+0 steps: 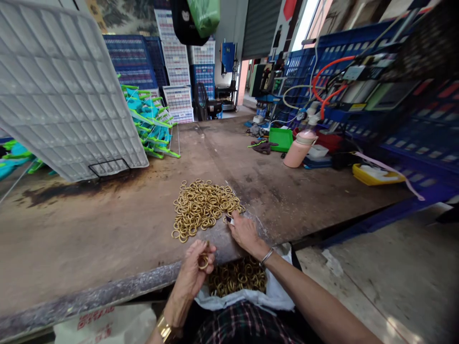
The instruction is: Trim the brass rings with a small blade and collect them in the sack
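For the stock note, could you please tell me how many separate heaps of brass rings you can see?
2. One heap of rings lies on the table by the right hand; another fills the bag under the left hand. Others may be hidden.

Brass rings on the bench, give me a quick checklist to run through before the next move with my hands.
1. Left hand has a firm hold on its ring: ok, the fingers close around it at the bench edge.
2. Right hand reaches the pile of rings: ok, it rests at the pile's right edge.
3. What the right hand's fingertips pinch: cannot tell, only a small pale bit shows.
4. Bag of rings sits under the bench edge: ok, open on the lap.
5. Pile clear of the edge: ok, though a few rings lie loose near it.
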The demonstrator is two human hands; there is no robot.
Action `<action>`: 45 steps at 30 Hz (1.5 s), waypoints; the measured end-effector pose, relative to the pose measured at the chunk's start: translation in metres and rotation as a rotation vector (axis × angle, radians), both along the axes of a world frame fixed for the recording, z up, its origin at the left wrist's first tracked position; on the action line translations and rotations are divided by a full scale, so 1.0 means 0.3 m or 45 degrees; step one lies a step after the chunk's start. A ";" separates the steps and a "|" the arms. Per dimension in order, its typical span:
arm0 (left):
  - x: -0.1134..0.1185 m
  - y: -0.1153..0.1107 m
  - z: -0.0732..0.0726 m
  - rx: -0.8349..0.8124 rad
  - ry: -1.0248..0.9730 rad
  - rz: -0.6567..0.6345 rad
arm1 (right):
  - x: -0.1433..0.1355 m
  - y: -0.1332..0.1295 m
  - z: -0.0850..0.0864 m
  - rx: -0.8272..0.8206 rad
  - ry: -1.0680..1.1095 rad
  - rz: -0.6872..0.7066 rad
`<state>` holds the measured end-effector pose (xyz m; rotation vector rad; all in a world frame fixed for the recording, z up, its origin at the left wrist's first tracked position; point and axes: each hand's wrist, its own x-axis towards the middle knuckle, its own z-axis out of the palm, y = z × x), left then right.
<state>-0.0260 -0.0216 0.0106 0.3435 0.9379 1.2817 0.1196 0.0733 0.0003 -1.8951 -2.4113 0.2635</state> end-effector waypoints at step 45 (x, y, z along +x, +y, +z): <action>0.025 0.004 -0.006 0.103 0.360 -0.056 | -0.072 -0.092 0.035 -0.435 1.134 0.204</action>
